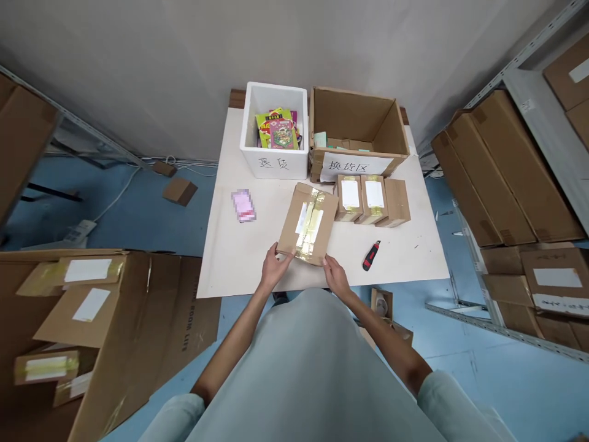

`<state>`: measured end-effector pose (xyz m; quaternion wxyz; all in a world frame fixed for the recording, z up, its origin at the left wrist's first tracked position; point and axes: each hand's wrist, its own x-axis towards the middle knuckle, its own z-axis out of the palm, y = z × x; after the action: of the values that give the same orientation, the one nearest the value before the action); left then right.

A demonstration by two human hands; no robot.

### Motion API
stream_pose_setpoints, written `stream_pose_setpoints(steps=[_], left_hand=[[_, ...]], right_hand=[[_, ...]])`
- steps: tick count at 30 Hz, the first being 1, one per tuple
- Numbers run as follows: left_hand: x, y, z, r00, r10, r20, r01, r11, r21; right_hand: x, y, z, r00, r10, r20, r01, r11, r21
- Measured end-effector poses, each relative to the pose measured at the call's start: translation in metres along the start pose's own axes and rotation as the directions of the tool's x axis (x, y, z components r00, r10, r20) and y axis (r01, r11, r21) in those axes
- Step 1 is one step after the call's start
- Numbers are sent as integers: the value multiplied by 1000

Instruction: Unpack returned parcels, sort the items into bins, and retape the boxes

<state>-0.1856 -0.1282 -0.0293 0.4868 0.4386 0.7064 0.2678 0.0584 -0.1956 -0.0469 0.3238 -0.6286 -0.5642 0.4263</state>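
Observation:
A taped brown cardboard parcel (309,223) with a white label lies on the white table (239,258), near its front edge. My left hand (274,265) grips the parcel's near left corner, fingers curled on it. My right hand (335,276) holds the near right corner the same way. A red and black box cutter (370,256) lies on the table just right of my right hand.
Three small taped parcels (372,200) sit behind the held one. A white foam box (275,131) with colourful packs and an open cardboard box (356,132) stand at the back. A pink item (243,205) lies left. Large cartons (92,319) flank the left floor; shelving with boxes (519,178) stands right.

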Motion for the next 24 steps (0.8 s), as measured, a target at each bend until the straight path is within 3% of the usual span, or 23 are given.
stream_pose_setpoints(steps=[4, 6, 9, 12, 15, 19, 22, 24], left_hand=[[-11, -38, -43, 997, 4, -82, 2, 998, 67], [-12, -56, -67, 993, -47, -105, 56, 995, 86], [-8, -75, -102, 983, -182, 9, 180, 977, 112], [-2, -85, -128, 971, -140, 192, 137, 990, 30], [1, -89, -140, 968, -55, 243, 81, 992, -98], [-1, -90, -142, 980, -39, 194, 65, 990, -127], [-10, -94, -144, 979, -27, 203, 63, 984, -170], [-19, -98, -146, 952, 35, 305, 28, 979, -200]], right_hand=[[-43, -14, 54, 991, -7, 131, 12, 999, -40], [-57, -16, 78, 980, -17, 198, 26, 999, -46], [-57, -12, 92, 987, 13, 161, -4, 999, -54], [-37, -4, 74, 989, 116, -94, -122, 991, -59], [-15, 7, 40, 946, 144, -290, -184, 976, -116], [-13, 19, 12, 951, 175, -254, -217, 966, -145], [-30, 25, 17, 959, 199, -200, -225, 968, -115], [-41, 26, 25, 956, 221, -191, -242, 966, -92]])
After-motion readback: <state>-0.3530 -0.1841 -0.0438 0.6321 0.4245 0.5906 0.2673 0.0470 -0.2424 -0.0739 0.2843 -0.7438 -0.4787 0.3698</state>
